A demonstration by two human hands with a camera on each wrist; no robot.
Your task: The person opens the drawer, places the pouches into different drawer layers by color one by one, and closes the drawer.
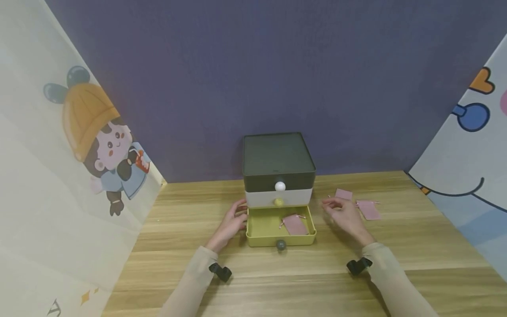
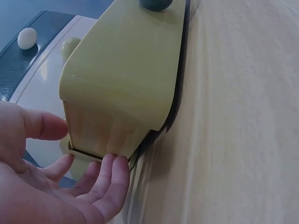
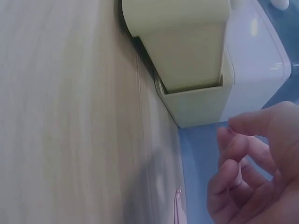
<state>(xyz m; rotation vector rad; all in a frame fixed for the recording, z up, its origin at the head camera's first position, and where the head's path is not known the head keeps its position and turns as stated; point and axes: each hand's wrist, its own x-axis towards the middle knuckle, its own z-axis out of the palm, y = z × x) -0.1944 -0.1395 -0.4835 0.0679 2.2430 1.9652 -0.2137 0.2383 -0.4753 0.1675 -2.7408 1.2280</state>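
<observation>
A small desktop drawer cabinet [image 1: 277, 154] has its bottom yellow drawer [image 1: 263, 241] pulled out. In that drawer lies a pink drawstring pouch [image 1: 295, 225]. My left hand [image 1: 229, 223] is at the drawer's left side, fingers spread and slightly bent; in the left wrist view its fingertips [image 2: 119, 168] are right at the cabinet's lower edge beside the drawer. To the right of the cabinet, my right hand [image 1: 346, 218] hovers with loosely bent fingers and nothing visible in them. Close behind it on the table are a pink pouch [image 1: 343, 194] and another pink pouch [image 1: 369, 210].
Above the yellow drawer, a white drawer [image 1: 257, 199] and a dark green drawer [image 1: 259, 182] are closed. A dark round knob [image 1: 281, 245] sticks out from the yellow drawer's front. Behind the wooden table [image 1: 293, 290] rises a dark blue panel [image 1: 277, 66].
</observation>
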